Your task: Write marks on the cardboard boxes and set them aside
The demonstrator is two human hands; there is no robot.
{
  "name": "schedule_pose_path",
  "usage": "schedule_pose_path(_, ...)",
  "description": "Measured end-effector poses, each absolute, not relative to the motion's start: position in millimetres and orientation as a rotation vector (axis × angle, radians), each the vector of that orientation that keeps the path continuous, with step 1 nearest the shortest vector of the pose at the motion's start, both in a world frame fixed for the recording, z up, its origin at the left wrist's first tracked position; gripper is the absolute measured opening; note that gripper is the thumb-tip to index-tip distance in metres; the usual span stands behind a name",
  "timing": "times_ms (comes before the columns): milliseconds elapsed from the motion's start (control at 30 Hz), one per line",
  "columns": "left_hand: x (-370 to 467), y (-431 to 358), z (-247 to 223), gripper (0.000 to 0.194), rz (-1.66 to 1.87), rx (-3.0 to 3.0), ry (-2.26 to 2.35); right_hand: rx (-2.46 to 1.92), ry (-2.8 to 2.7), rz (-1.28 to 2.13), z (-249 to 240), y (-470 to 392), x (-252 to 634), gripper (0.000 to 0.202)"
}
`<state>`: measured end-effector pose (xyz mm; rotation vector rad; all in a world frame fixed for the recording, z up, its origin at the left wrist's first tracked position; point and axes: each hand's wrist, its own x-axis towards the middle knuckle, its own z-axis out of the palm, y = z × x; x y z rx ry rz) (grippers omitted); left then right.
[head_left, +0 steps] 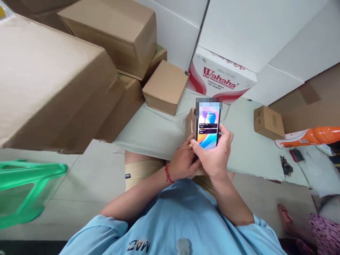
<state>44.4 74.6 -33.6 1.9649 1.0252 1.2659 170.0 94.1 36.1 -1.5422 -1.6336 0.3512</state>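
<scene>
A smartphone (208, 129) with a lit, colourful lock screen stands upright in front of me, its top partly pixelated. My right hand (216, 156) grips its right side and lower end, with the thumb across the bottom left corner. At the phone's lower left edge, my left hand (183, 159) is closed with curled fingers against it; some fingertips are hidden behind the phone. A red string is tied round the left wrist. Behind the phone and under my hands is a small cardboard box (189, 124), mostly covered.
Large cardboard boxes (111, 32) are stacked at left, with a smaller box (166, 85) beside them. A Wahaba-style printed white carton (221, 76) leans at the wall. At right are a small box (268, 122), an orange bottle (313, 136) and keys (287, 166). A green stool (34, 173) stands left.
</scene>
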Motion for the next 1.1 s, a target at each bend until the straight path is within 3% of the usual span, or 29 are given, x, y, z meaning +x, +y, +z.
schedule_pose_path(167, 6.2, 60.5, -41.2, 0.044, 1.311, 2.015, 1.075, -1.653, -1.504, 0.254, 23.9, 112.2, 213.1, 0.083)
schedule_pose_path(333, -29.2, 23.0, -52.7, 0.036, 1.276, 1.629, 1.417, -1.965, -1.475, 0.28, -14.0, 131.2, 246.8, 0.081)
schedule_pose_path(400, -34.0, 10.8, -56.7, 0.052, 1.2, 1.396, 1.482, -2.061, -1.533, 0.354, -32.4, 132.5, 247.8, 0.08)
schedule_pose_path(567, -30.4, 4.5, -61.8, 0.114, 1.139, 1.066, 1.6, -2.103, -1.722, 0.474, -62.2, 130.5, 232.1, 0.077)
schedule_pose_path(633, -27.2, 8.9, -59.5, 0.119, 1.133, 1.0, 1.665, -2.091, -1.807, 0.478, -64.1, 131.9, 226.1, 0.075)
schedule_pose_path(833, -26.9, 18.9, -52.3, 0.109, 1.188, 0.851, 1.633, -1.869, -1.913, 0.496, -40.2, 127.6, 228.5, 0.065)
schedule_pose_path(900, -27.3, 17.9, -53.3, 0.109, 1.22, 0.808, 1.552, -1.757, -1.794, 0.744, -26.6, 117.1, 233.0, 0.07)
schedule_pose_path(1033, -14.4, 12.6, -55.0, 0.108, 1.321, 0.803, 1.43, -1.402, -1.468, 1.61, -3.9, 85.3, 234.5, 0.092)
schedule_pose_path(1100, -1.0, 10.4, -54.4, 0.104, 1.367, 0.851, 1.395, -1.257, -1.416, 1.8, 1.3, 70.7, 232.9, 0.104)
